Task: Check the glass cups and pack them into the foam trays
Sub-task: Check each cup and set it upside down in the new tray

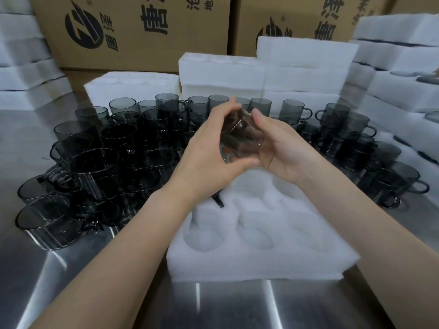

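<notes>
Both hands hold one smoky grey glass cup (240,136) tilted above the white foam tray (259,262). My left hand (211,153) grips the cup from the left, thumb under its lower edge. From the right, my right hand (275,143) curls its fingers round the same cup. The tray lies on the steel table (71,281) in front of me, and its round pockets show no cups. Several more grey handled cups stand in a crowd at the left (99,162) and a smaller group at the right (370,150).
Stacks of white foam trays stand behind the cups (297,67), at the far left (23,67) and at the right (403,79). Brown cardboard boxes (133,29) with black print close off the back. Bare steel lies along the near table edge.
</notes>
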The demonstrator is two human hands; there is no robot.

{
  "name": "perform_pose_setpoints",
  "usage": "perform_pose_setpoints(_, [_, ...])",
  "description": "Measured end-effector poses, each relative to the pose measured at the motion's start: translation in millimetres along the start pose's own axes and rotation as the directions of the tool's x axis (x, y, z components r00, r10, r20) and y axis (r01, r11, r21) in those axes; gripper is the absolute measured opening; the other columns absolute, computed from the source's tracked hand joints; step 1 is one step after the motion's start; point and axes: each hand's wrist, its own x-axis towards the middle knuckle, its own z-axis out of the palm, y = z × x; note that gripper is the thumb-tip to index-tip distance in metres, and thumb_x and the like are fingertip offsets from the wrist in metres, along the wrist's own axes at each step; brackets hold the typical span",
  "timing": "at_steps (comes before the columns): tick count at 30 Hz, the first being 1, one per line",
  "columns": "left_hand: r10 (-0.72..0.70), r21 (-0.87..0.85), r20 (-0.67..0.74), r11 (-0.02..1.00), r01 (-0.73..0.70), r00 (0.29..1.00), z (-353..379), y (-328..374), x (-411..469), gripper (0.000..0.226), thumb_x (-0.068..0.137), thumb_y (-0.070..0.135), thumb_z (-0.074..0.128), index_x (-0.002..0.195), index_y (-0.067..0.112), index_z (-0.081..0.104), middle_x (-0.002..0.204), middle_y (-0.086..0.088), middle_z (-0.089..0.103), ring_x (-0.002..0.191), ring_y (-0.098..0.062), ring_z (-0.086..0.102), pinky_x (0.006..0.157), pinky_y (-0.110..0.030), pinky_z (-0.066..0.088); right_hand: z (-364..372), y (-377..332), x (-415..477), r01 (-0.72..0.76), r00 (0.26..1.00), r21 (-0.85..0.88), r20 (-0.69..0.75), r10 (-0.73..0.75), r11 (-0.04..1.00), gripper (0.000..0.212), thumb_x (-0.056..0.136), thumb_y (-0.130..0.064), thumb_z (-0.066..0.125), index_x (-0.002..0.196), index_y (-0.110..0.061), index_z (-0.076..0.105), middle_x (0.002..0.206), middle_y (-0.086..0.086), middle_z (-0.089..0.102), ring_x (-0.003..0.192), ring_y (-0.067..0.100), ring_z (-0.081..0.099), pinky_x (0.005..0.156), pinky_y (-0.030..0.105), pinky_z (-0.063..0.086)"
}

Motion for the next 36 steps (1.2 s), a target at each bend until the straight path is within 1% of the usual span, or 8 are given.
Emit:
perform_pose_setpoints(4, [-0.024, 0.023, -0.014, 0.999, 0.024, 1.0, 2, -7, 1, 0.076, 0.079, 0.028, 0.079, 0.143, 0.024, 0.037, 0.15, 0.016, 0.039, 0.128, 0.006, 0.043, 0.104, -0.009, 0.033, 0, 2, -1, 0.039, 0.997, -0.074, -0.069, -0.044, 0.996, 0.048, 0.083, -0.037, 0.062, 0.121, -0.008, 0.062, 0.115, 0.019, 0.068, 0.093, 0.032, 0.068, 0.072, 0.043, 0.057])
perform_pose_setpoints(8, [0.016, 0.0, 0.001, 1.0, -0.016, 1.0, 1, -10, 2, 0.069, 0.077, 0.018, 0.079, 0.136, 0.023, 0.042, 0.148, 0.019, 0.036, 0.125, 0.016, 0.039, 0.102, -0.006, 0.032, 1, 1, -1, 0.05, 0.995, -0.034, -0.09, -0.053, 0.998, 0.028, 0.078, -0.031, 0.067, 0.101, -0.016, 0.063, 0.099, 0.008, 0.07, 0.081, 0.025, 0.07, 0.062, 0.039, 0.058])
perform_pose_setpoints(12, [0.08, 0.061, 0.069, 0.995, -0.084, 0.994, 3, -9, 2, 0.073, 0.073, 0.013, 0.082, 0.13, 0.035, 0.042, 0.153, 0.017, 0.035, 0.142, 0.002, 0.029, 0.112, -0.011, 0.026, 4, -1, -1, 0.066, 0.982, -0.014, -0.175, -0.068, 0.998, 0.008, 0.095, -0.013, 0.058, 0.087, -0.015, 0.055, 0.06, -0.005, 0.061, 0.052, 0.011, 0.061, 0.048, 0.032, 0.054])
perform_pose_setpoints(17, [0.097, 0.107, 0.086, 0.989, -0.106, 0.992, 4, -10, 3, 0.072, 0.07, 0.007, 0.083, 0.128, 0.03, 0.047, 0.152, 0.021, 0.029, 0.144, -0.001, 0.025, 0.101, 0.002, 0.022, 8, -2, -1, 0.012, 0.984, 0.008, -0.177, -0.011, 1.0, 0.016, 0.099, -0.01, 0.052, 0.083, -0.012, 0.052, 0.053, -0.006, 0.054, 0.047, 0.008, 0.057, 0.053, 0.038, 0.059])
perform_pose_setpoints(24, [0.1, 0.16, 0.01, 0.982, -0.101, 0.995, 4, -9, 1, 0.068, 0.069, 0.013, 0.083, 0.119, 0.039, 0.044, 0.142, 0.018, 0.044, 0.136, 0.001, 0.036, 0.105, -0.008, 0.031, 16, -2, -3, -0.024, 0.99, -0.049, -0.137, 0.017, 0.998, 0.03, 0.102, -0.025, 0.046, 0.12, -0.002, 0.055, 0.095, 0.01, 0.065, 0.078, 0.022, 0.068, 0.062, 0.037, 0.057])
perform_pose_setpoints(28, [0.007, 0.106, -0.122, 0.994, 0.006, 0.992, 4, -7, 1, 0.063, 0.065, 0.025, 0.084, 0.107, 0.042, 0.039, 0.104, 0.024, 0.058, 0.098, 0.002, 0.056, 0.083, -0.012, 0.044, 13, -3, -5, 0.014, 0.999, -0.026, -0.038, -0.015, 1.0, 0.039, 0.099, -0.024, 0.043, 0.128, 0.001, 0.052, 0.117, 0.02, 0.059, 0.105, 0.034, 0.059, 0.088, 0.052, 0.047])
perform_pose_setpoints(32, [-0.04, 0.04, -0.176, 0.998, 0.047, 0.984, 4, -7, 0, 0.061, 0.065, 0.031, 0.082, 0.102, 0.045, 0.036, 0.096, 0.017, 0.063, 0.091, -0.002, 0.062, 0.081, -0.021, 0.051, 5, -2, -5, 0.015, 0.992, -0.017, 0.127, -0.012, 1.0, 0.051, 0.096, -0.02, 0.043, 0.142, 0.002, 0.039, 0.137, 0.027, 0.049, 0.12, 0.037, 0.05, 0.101, 0.054, 0.039])
perform_pose_setpoints(36, [-0.085, -0.045, -0.187, 0.996, 0.078, 0.979, 2, -9, -1, 0.059, 0.063, 0.038, 0.083, 0.104, 0.042, 0.042, 0.096, 0.01, 0.068, 0.092, -0.007, 0.067, 0.086, -0.035, 0.055, 0, -2, -6, 0.02, 0.97, 0.012, 0.244, -0.022, 1.0, 0.05, 0.097, -0.009, 0.041, 0.144, 0.002, 0.035, 0.14, 0.027, 0.046, 0.119, 0.031, 0.052, 0.09, 0.038, 0.05])
